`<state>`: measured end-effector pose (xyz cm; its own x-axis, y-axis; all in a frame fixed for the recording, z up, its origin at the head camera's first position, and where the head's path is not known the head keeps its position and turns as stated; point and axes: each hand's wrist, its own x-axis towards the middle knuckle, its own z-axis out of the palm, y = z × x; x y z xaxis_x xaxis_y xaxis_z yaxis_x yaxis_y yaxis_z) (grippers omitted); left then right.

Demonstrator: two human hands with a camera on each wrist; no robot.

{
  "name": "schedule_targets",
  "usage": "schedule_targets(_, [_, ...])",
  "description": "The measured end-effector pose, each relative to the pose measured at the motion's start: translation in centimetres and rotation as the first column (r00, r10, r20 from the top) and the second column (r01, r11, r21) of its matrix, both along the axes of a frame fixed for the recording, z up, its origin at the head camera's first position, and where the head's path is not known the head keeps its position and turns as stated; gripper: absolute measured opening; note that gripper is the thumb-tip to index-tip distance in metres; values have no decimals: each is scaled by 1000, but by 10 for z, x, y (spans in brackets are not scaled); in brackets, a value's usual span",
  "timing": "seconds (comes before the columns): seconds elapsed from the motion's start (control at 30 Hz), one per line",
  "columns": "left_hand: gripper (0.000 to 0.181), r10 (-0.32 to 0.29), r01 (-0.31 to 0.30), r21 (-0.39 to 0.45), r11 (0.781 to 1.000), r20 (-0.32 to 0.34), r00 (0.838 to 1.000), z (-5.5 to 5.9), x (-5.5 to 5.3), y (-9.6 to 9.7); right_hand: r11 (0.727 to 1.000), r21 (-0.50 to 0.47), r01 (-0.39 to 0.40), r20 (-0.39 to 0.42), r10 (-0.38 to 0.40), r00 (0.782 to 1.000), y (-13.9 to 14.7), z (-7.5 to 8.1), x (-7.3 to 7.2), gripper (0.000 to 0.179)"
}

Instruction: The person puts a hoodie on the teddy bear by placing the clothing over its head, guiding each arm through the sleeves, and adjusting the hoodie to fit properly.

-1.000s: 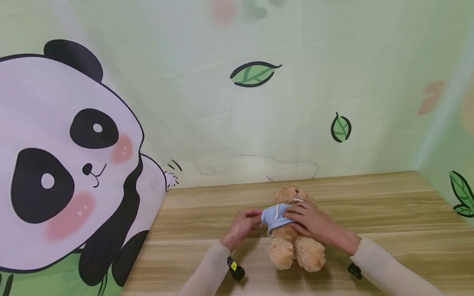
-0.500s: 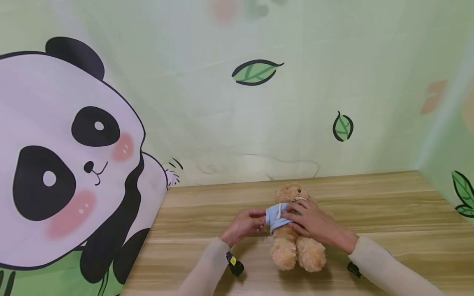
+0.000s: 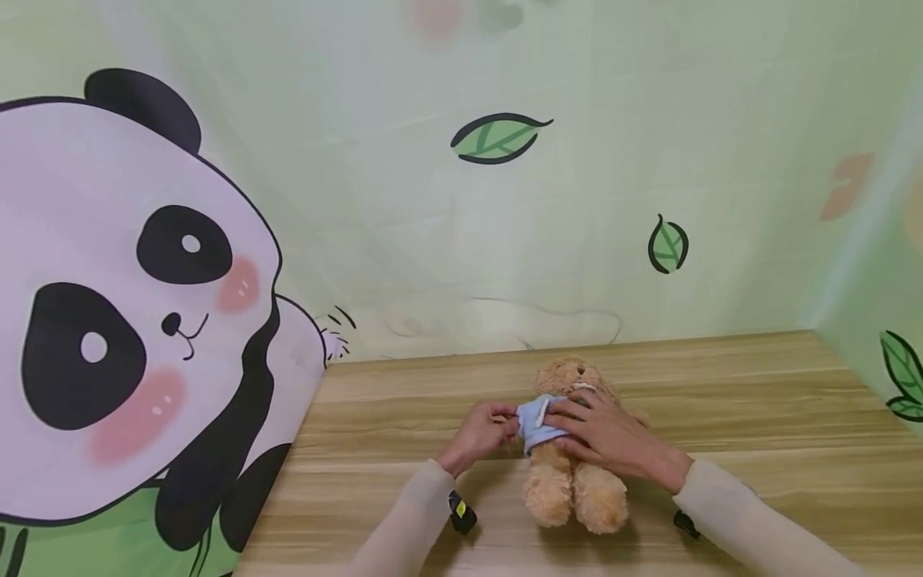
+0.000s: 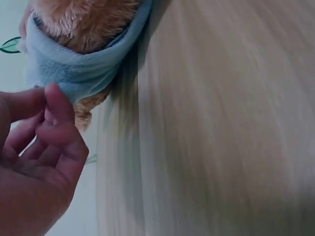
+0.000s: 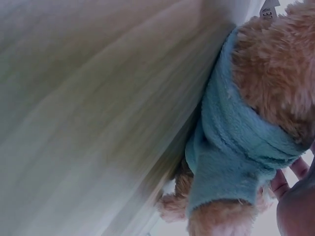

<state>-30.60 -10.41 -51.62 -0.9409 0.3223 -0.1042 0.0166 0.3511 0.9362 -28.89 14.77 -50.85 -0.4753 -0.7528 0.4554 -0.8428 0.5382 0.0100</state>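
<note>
A light-brown teddy bear (image 3: pixel 573 493) lies on its back on the wooden table, feet toward me. It wears a pale blue hoodie (image 3: pixel 535 425) with a white drawstring. On the left, my left hand (image 3: pixel 477 437) pinches the end of the bear's sleeve between thumb and index finger. The left wrist view shows the thumb and fingertips close together against the blue hoodie (image 4: pixel 74 69). My right hand (image 3: pixel 606 433) rests on the bear's chest with extended fingers, covering part of the hoodie. The other sleeve and furry arm (image 5: pixel 224 219) appear in the right wrist view.
The wood-grain table (image 3: pixel 389 401) extends on both sides of the bear. Behind it hangs a green backdrop (image 3: pixel 389 232) printed with a panda (image 3: pixel 108 200) and leaves. A white tag (image 5: pixel 269 10) shows beside the bear in the right wrist view.
My left hand has shifted slightly right, and its fingertips have closed on the sleeve end. My right hand has moved slightly left, still on the bear's chest. The bear stays nearly in place.
</note>
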Motion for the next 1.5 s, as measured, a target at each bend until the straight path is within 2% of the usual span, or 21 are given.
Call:
schedule_targets(0.07, [24, -41, 40, 16, 999, 20, 999, 1, 1, -2, 1000, -2, 2, 2, -2, 1000, -1, -1, -1, 38])
schedule_targets(0.17, [30, -108, 97, 107, 989, 102, 989, -2, 1, -4, 1000, -11, 2, 17, -2, 1000, 0, -2, -1, 37])
schedule_targets(0.3, [34, -124, 84, 206, 975, 192, 974, -8, -1, -5, 1000, -17, -2, 34, 2, 999, 1, -4, -1, 38])
schedule_targets(0.47, [43, -126, 83, 195, 977, 218, 968, -8, -4, -7, 999, -42, -21, 15, 22, 1000, 2, -8, -3, 38])
schedule_targets(0.53, [42, -137, 97, 186, 978, 214, 967, -8, -4, -7, 998, -55, -29, 2, 30, 1000, 3, -10, -3, 39])
schedule_targets(0.63, [33, -123, 100, 142, 985, 161, 979, -8, -4, -4, 997, -65, -29, 4, 29, 1000, 4, -10, -3, 39])
schedule_targets(0.77, [20, -71, 68, 59, 996, 63, 995, -7, -3, 2, 996, -91, -22, 13, 23, 1000, 1, -9, -2, 32])
schedule_targets(0.9, [19, -31, 29, 57, 998, 30, 999, -7, -2, 5, 995, -96, 5, 3, -5, 1000, -2, -8, 0, 19])
schedule_targets(1.0, [19, -18, 16, 77, 997, 26, 999, -8, -1, 6, 994, -102, 38, 7, -38, 999, -1, -9, 1, 15])
schedule_targets(1.17, [21, -2, -6, 121, 993, 64, 998, -11, -2, 7, 989, -133, 69, 33, -65, 997, 2, -10, 3, 21])
schedule_targets(1.4, [19, 55, -72, 154, 985, 112, 992, -13, -4, 4, 984, -174, 30, -8, -32, 999, 6, -8, 2, 21])
schedule_targets(1.5, [18, 54, -71, 152, 986, 109, 993, -12, -4, 1, 984, -177, 25, -20, -29, 999, 7, -8, 1, 23])
